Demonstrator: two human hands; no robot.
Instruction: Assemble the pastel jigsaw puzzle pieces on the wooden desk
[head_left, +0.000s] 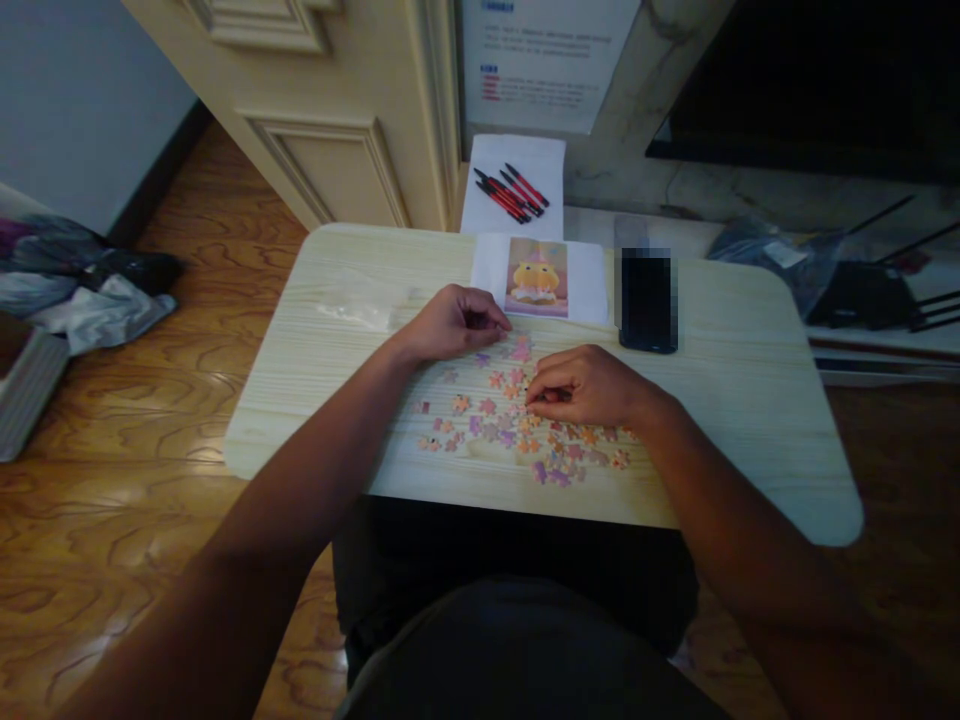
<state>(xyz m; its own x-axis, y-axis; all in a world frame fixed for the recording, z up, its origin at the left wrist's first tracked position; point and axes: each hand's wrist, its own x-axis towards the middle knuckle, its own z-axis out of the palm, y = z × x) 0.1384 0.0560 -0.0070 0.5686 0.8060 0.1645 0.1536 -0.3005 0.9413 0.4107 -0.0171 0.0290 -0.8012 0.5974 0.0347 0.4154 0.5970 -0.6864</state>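
A dark shirt front [540, 650] is filling the foreground before the near edge of a pale wood-grain table [750, 430], with two bare hands working above it.
Small, flat, knobbed jigsaw pieces [523, 446] in pink, orange and purple are lying scattered from the table's middle toward its near edge, some crowding together. The left hand [451, 325] is curling narrowly near a white paper sheet with a yellow cartoon picture [589, 282] at the far edge; the right hand [589, 385] is pinching narrowly among the pieces. Whether either is holding one, I cannot tell.
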